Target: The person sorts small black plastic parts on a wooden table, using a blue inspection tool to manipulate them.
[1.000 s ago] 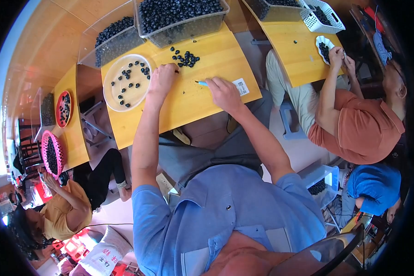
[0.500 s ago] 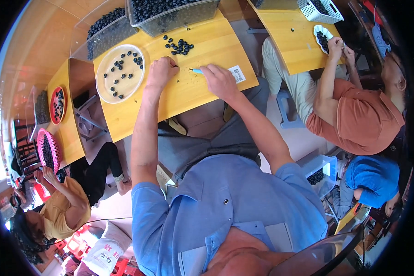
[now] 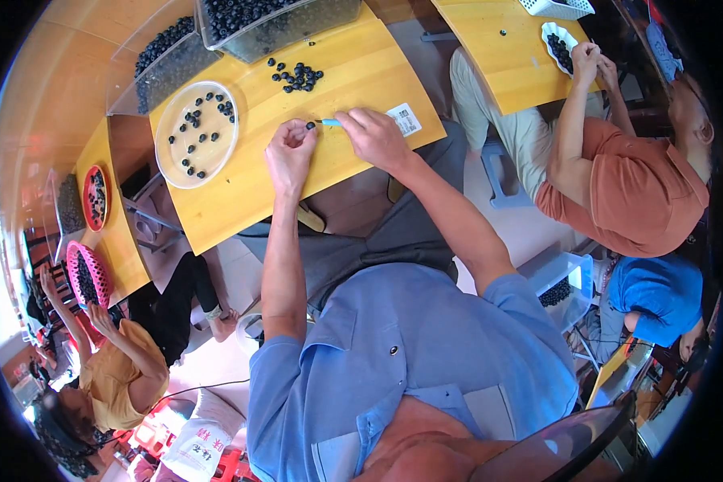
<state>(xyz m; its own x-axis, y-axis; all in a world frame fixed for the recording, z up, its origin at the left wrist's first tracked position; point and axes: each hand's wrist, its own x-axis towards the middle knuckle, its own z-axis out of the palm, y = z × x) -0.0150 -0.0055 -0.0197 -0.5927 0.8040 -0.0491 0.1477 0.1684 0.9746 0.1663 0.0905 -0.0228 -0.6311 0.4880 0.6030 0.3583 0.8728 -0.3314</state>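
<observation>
Between the thumb and fingers of my left hand point(image 3: 291, 154) is a small dark round piece point(image 3: 311, 125), berry-like, its kind unclear. My right hand point(image 3: 375, 138) grips a slim light-blue-handled tool point(image 3: 330, 123); its narrow tip reaches toward the piece, too small to make out. Both hands are just above the near part of the yellow wooden table point(image 3: 241, 189). A loose pile of dark round pieces point(image 3: 300, 78) lies beyond my hands. To their left, a shallow round translucent tray point(image 3: 169, 161) holds several more, scattered.
Clear plastic bins point(image 3: 297, 32) full of dark pieces stand at the table's far edge. A white printed card point(image 3: 404, 119) lies right of my right hand. Co-workers sit at the right table point(image 3: 506, 72) and left table point(image 3: 124, 241). A blue stool point(image 3: 502, 173) stands at right.
My left hand has turned palm up and come closer to the tool, the dark piece now showing in its fingers. The co-worker at left has raised one arm beside the pink basket.
</observation>
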